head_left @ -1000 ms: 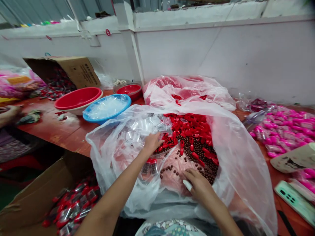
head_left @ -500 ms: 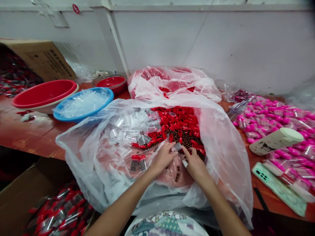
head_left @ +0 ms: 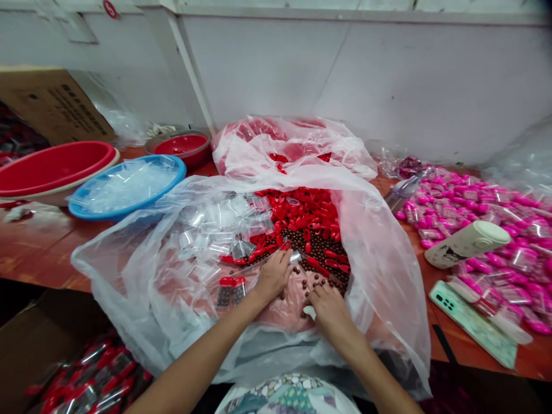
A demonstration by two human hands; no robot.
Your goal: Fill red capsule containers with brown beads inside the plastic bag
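Left hand (head_left: pixel 272 275) is pinching a small clear vial (head_left: pixel 295 257), fingers closed on it; right hand (head_left: pixel 326 303), just beside, is resting curled on brown beads (head_left: pixel 317 248), grip unclear. Vial: likely light, stiff, slippery; best pinched mid-body. Red caps (head_left: pixel 308 210) are lying beyond both hands.

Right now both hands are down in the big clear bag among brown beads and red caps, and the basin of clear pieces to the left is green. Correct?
Not quite: the basin is blue, as the head view shows. Both the left hand and right hand are in the clear bag among brown beads and red caps.
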